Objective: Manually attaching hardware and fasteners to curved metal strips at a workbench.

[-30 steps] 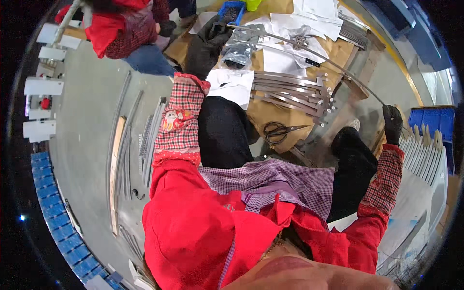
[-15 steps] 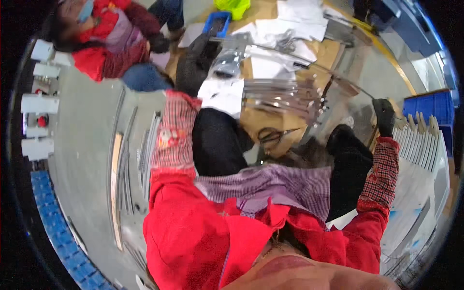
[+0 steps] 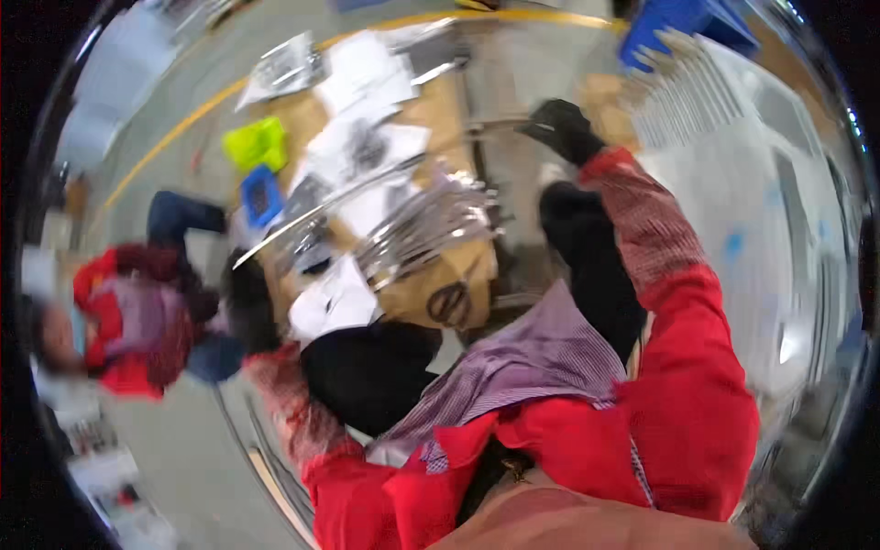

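A long thin metal rod (image 3: 321, 209) slants across the work area, blurred by motion. My left hand (image 3: 249, 291), in a dark glove, is closed at its left end; the fingers are smeared. My right hand (image 3: 564, 130), also in a dark glove, is closed at the far right, where the rod's other end seems to meet the fingers. Beneath the rod, several shiny metal strips (image 3: 435, 229) lie on brown cardboard (image 3: 403, 302). Dark-handled scissors (image 3: 449, 304) rest nearer my lap. White paper (image 3: 335, 298) lies by my left knee.
Beyond are white sheets (image 3: 367, 78), a blue bin (image 3: 262, 197) and a yellow-green bag (image 3: 257, 144). A co-worker (image 3: 137, 316) in red is at the left. White panels (image 3: 715, 156) stand at the right, with a blue crate (image 3: 687, 27) behind.
My view has swung to the right, so the scene appears turned and shifted left. Both hands stay at the rod's ends, and the rod now slants up toward the right.
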Demonstrator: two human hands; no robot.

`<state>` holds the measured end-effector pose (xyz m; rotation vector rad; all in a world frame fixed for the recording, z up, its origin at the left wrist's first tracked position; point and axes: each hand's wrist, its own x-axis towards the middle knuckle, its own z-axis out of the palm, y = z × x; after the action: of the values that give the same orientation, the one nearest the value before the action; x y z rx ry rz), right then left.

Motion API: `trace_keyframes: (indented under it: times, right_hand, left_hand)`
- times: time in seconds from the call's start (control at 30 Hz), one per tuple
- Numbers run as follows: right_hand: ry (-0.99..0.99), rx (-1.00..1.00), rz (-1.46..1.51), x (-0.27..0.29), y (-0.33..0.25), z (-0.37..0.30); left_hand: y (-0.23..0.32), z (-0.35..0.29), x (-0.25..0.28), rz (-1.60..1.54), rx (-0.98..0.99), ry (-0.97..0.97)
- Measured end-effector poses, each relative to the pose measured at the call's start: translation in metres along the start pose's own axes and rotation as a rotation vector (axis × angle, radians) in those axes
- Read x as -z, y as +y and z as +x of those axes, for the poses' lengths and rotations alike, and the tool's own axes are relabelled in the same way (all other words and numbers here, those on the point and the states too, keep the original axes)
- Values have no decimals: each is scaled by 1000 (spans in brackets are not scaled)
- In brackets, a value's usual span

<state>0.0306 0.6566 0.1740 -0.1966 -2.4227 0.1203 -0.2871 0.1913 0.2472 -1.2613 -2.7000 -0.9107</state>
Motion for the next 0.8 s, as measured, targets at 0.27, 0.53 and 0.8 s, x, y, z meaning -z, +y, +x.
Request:
trace_keyframes:
  times: [0.27, 0.53, 0.8]
  right_hand:
    - [34, -120, -175, 22, -24, 6]
    - [-65, -323, -217, 24, -20, -3]
    - [-131, -205, -134, 6, -17, -13]
  left_hand:
    - [-97, 0, -49, -635, 60, 47]
    - [-36, 27, -68, -580, -52, 2]
    - [-16, 18, -65, -469, -101, -5]
